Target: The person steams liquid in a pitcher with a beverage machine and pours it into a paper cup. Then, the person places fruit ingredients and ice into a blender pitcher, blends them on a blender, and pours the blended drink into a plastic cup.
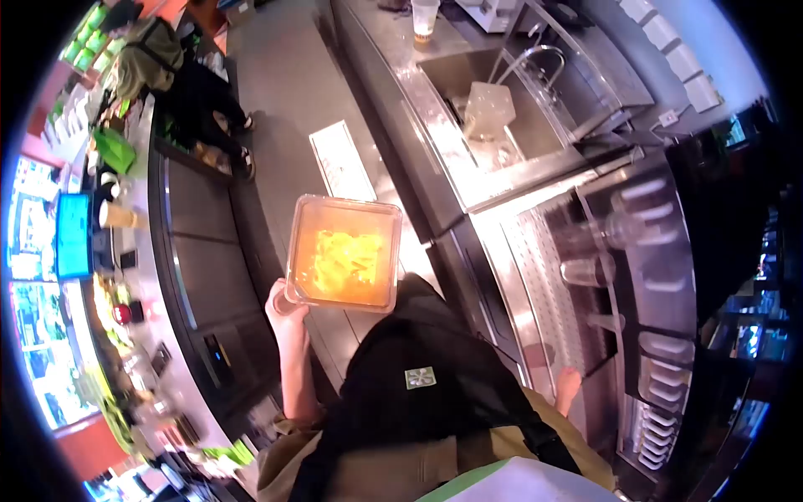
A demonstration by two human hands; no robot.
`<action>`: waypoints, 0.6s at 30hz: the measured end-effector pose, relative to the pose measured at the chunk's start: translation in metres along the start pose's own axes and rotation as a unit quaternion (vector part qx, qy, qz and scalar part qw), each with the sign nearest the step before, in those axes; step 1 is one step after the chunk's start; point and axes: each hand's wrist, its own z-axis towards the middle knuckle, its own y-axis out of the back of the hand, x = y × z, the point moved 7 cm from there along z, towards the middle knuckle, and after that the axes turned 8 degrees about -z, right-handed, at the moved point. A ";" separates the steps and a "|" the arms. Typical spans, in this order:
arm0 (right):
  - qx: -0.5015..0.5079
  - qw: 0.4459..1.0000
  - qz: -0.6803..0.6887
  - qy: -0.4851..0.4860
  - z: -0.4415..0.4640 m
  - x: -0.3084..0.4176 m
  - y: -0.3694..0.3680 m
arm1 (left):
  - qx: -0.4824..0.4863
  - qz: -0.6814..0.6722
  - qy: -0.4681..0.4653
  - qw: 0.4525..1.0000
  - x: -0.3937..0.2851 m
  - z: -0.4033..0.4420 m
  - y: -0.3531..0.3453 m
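Observation:
My left hand (288, 303) is closed around the lower left corner of a clear square container (387, 251), holding it out in front of my black apron. Yellow-orange pieces (343, 261) lie inside; I cannot make out what they are. My right hand (569, 383) is low on the right, beside the metal counter with the perforated drainer (548, 276). Its fingers are too small and unclear to read, and no object shows in it.
A sink (535, 125) with a clear container (489, 109) in it stands ahead right. Clear jugs (585, 272) lie along the drainer. A plastic cup (424, 21) stands behind the sink. Another person (155, 63) works at the left counter (163, 326), near a blue screen (74, 236).

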 end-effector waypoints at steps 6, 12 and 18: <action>-0.039 0.872 0.441 0.210 0.047 0.338 0.127 | 0.014 0.009 -0.006 1.000 0.023 0.192 -0.017; -0.411 0.751 0.406 0.320 0.201 0.601 0.405 | 0.053 0.024 -0.021 0.998 -0.004 0.373 -0.057; -0.396 0.897 0.145 0.136 0.380 0.728 0.508 | 0.076 0.042 0.003 0.996 -0.037 0.519 -0.114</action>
